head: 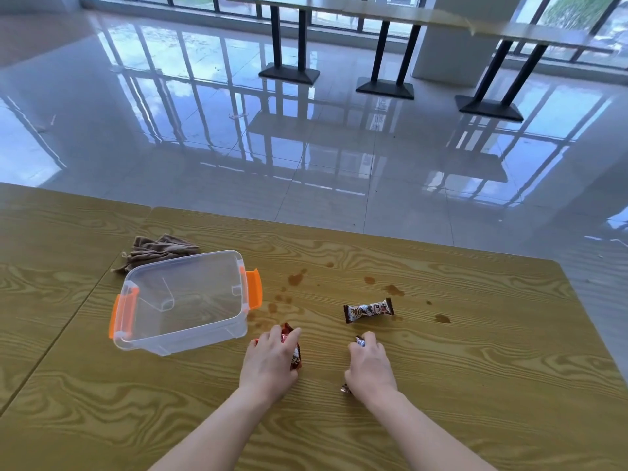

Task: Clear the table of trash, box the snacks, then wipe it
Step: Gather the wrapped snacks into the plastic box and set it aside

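On the wooden table [441,385], my left hand [268,362] grips a red-brown snack packet [295,355] that peeks out past my fingers. My right hand [370,367] is curled over a dark snack bar [360,341]; both of the bar's ends stick out from under the hand. A third snack bar [368,310], brown and white, lies free on the table beyond my right hand. A clear plastic box [183,304] with orange latches stands open to the left, with no snacks in it. Brown spill stains [295,278] dot the table between box and snacks.
A crumpled brown cloth [158,251] lies behind the box. The table's far edge drops to a glossy tiled floor [306,130], with other tables on black legs [289,69] far back by the windows.
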A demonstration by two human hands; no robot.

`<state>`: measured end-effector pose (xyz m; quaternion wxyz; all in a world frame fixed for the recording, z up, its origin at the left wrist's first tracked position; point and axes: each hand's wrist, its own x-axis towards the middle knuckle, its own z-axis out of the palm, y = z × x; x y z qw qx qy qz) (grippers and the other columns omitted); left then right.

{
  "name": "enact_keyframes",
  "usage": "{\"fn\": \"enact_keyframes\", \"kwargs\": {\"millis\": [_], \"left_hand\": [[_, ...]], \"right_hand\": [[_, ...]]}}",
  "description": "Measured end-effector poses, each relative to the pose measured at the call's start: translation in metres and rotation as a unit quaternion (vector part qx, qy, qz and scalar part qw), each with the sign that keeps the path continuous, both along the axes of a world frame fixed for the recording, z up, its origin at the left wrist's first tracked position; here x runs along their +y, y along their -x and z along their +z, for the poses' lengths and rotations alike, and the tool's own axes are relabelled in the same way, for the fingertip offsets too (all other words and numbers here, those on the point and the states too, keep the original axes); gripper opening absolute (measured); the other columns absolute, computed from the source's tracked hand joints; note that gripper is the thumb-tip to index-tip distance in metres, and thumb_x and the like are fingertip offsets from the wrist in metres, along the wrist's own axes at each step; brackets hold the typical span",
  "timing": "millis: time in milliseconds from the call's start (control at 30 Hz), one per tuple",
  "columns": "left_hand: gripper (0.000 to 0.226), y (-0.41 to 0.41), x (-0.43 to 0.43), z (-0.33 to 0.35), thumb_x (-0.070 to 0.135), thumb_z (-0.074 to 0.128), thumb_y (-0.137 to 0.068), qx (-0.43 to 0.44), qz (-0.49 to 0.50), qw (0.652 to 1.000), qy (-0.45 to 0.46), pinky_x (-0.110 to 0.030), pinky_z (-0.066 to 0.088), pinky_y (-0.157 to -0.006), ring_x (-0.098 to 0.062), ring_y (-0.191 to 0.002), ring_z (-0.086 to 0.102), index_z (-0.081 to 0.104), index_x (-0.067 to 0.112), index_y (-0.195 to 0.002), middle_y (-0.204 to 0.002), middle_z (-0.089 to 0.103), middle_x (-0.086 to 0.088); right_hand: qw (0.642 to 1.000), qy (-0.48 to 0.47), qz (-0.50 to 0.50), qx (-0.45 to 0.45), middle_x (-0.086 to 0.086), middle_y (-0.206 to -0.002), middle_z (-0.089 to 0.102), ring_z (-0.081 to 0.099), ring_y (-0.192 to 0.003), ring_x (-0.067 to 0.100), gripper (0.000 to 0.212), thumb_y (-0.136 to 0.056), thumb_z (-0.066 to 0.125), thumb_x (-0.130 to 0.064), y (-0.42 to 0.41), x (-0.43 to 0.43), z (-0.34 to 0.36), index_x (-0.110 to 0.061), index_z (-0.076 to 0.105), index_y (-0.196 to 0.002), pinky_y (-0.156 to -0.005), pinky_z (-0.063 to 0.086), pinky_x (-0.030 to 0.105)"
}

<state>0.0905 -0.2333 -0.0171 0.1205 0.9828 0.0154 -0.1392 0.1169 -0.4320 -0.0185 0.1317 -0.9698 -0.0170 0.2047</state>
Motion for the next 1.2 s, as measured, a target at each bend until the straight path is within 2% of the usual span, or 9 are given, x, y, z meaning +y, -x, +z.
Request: {"fn": "enact_keyframes", "kwargs": {"millis": [167,333,433,567,667,767,933,1033,1200], "left_hand": [[0.071,0.001,0.006,0.0,0.03,0.059,-0.079,-0.013,-0.012,1.0,0.0,-0.035,0.039,-0.095,-0.024,-0.114,0.05,0.032,0.034,-0.144,-0.13,0.048,-0.001],[0.066,0.004,0.009,0.006,0.024,0.058,-0.076,-0.042,-0.02,0.999,0.02,-0.032,0.041,-0.089,-0.023,-0.108,0.051,0.04,0.031,-0.139,-0.123,0.05,0.0],[0.059,0.007,0.01,0.013,0.022,0.057,-0.078,-0.057,-0.015,0.998,0.033,-0.031,0.04,-0.088,-0.02,-0.107,0.051,0.044,0.031,-0.134,-0.12,0.05,0.002],[0.057,0.011,0.01,0.027,0.022,0.063,-0.072,-0.095,-0.019,0.994,0.057,-0.034,0.045,-0.082,-0.024,-0.099,0.057,0.052,0.026,-0.128,-0.114,0.056,-0.001],[0.058,0.01,0.014,0.045,0.022,0.064,-0.067,-0.138,-0.014,0.988,0.069,-0.035,0.047,-0.072,-0.026,-0.091,0.059,0.056,0.024,-0.125,-0.108,0.058,-0.002],[0.061,0.008,0.022,0.064,0.024,0.062,-0.067,-0.182,-0.006,0.98,0.083,-0.036,0.051,-0.075,-0.025,-0.096,0.058,0.054,0.025,-0.128,-0.111,0.058,-0.001],[0.061,0.006,0.038,0.095,0.027,0.067,-0.067,-0.221,0.056,0.958,0.174,-0.029,0.049,-0.083,-0.016,-0.102,0.058,0.055,0.025,-0.127,-0.116,0.058,0.007],[0.06,0.006,0.046,0.111,0.031,0.07,-0.064,-0.247,0.092,0.942,0.208,-0.021,0.044,-0.079,-0.011,-0.097,0.058,0.057,0.029,-0.122,-0.111,0.059,0.01],[0.062,-0.001,0.074,0.133,0.026,0.072,-0.06,-0.297,0.121,0.929,0.184,-0.032,0.051,-0.075,-0.016,-0.096,0.06,0.06,0.026,-0.121,-0.109,0.061,0.007]], "right_hand": [[0.999,-0.018,0.009,-0.035,0.003,-0.134,0.035,0.045,-0.097,0.021,0.023,-0.086,0.048,0.008,0.0,0.004,-0.003,-0.01,0.057,-0.094,-0.082,0.045,0.028],[0.996,-0.037,0.022,-0.077,0.003,-0.136,0.037,0.049,-0.102,0.022,0.034,-0.086,0.044,0.01,-0.002,0.005,0.001,-0.007,0.063,-0.108,-0.087,0.048,0.029],[0.994,-0.05,0.028,-0.089,0.004,-0.14,0.037,0.05,-0.107,0.023,0.035,-0.085,0.043,0.011,-0.007,0.008,0.01,-0.006,0.064,-0.108,-0.087,0.048,0.029],[0.99,-0.065,0.044,-0.118,0.006,-0.145,0.037,0.05,-0.115,0.024,0.026,-0.085,0.044,0.008,-0.013,0.015,0.024,-0.008,0.062,-0.094,-0.089,0.046,0.028],[0.983,-0.082,0.061,-0.151,0.006,-0.143,0.039,0.05,-0.119,0.023,0.025,-0.085,0.047,0.007,-0.021,0.023,0.036,-0.009,0.063,-0.094,-0.092,0.046,0.028],[0.976,-0.099,0.077,-0.178,0.006,-0.142,0.042,0.052,-0.121,0.024,0.028,-0.085,0.05,0.008,-0.03,0.034,0.05,-0.008,0.066,-0.1,-0.092,0.047,0.027],[0.968,-0.106,0.114,-0.199,0.007,-0.142,0.043,0.055,-0.116,0.028,0.035,-0.084,0.05,0.007,-0.042,0.055,0.074,-0.008,0.066,-0.11,-0.083,0.047,0.03],[0.963,-0.119,0.127,-0.205,0.007,-0.142,0.043,0.058,-0.113,0.028,0.037,-0.086,0.052,0.006,-0.047,0.068,0.085,-0.008,0.066,-0.116,-0.086,0.051,0.034],[0.951,-0.136,0.162,-0.226,0.007,-0.138,0.046,0.059,-0.111,0.028,0.032,-0.088,0.055,0.004,-0.056,0.096,0.101,-0.009,0.068,-0.114,-0.083,0.051,0.032]]}}
